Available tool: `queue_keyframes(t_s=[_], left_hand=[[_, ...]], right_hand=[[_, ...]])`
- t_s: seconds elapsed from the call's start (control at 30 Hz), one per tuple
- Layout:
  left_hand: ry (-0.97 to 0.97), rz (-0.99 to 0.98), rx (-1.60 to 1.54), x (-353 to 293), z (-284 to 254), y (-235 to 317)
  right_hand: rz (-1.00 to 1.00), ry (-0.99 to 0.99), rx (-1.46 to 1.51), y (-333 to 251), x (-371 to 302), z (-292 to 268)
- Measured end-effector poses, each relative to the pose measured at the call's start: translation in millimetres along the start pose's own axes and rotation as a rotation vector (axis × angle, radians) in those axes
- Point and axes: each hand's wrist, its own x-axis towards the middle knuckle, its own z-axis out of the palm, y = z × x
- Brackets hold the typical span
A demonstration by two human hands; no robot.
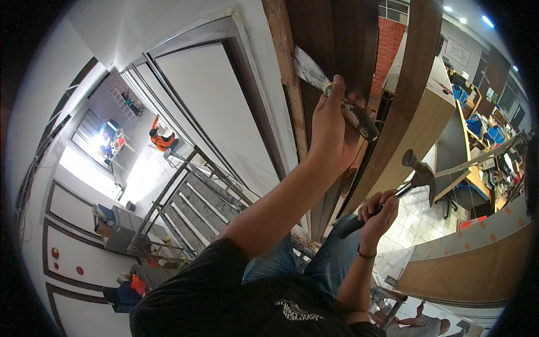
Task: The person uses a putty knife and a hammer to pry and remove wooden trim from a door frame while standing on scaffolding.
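My left hand (331,126) is raised in front of dark brown wooden boards (331,36) and closed around the dark, worn handle of a putty knife (310,67). Its flat, whitish blade points up and left, near the edge of a lighter timber strip (281,39); whether it touches the wood I cannot tell. Lower and to the right, my right hand (377,216) grips a claw hammer (420,177) by its dark handle. The hammer's head is up and to the right, apart from the boards.
Beneath me on the left is a scaffold platform (196,205) with metal rails. A person in orange (161,139) is far below left; another person (418,324) is at the lower right. A brown panel (471,267) and cluttered desks (477,151) stand right.
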Motion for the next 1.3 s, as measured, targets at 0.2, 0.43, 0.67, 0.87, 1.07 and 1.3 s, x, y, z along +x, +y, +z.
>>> queue_keyframes(t_s=[0.2,0.43,0.67,0.87,1.07,1.3], left_hand=[[0.089,0.002,-0.080,13.9,8.1,-7.7],[0.045,0.018,-0.215,17.4,37.3,-7.1],[0.119,0.077,-0.224,12.8,28.0,-9.5],[0.151,0.062,-0.205,12.0,18.8,-8.9],[0.005,0.054,-0.272,18.7,17.7,-4.7],[0.068,0.054,-0.266,29.3,20.5,-0.8]], right_hand=[[-0.066,0.111,-0.095,-15.8,5.3,43.9],[-0.170,0.033,-0.126,-14.0,26.7,93.1],[-0.275,0.179,-0.013,-30.0,27.0,89.6],[-0.213,0.111,-0.018,-24.3,24.7,78.9],[-0.153,0.095,-0.002,-16.8,27.4,88.9],[-0.239,0.132,0.003,-16.2,24.2,93.3]])
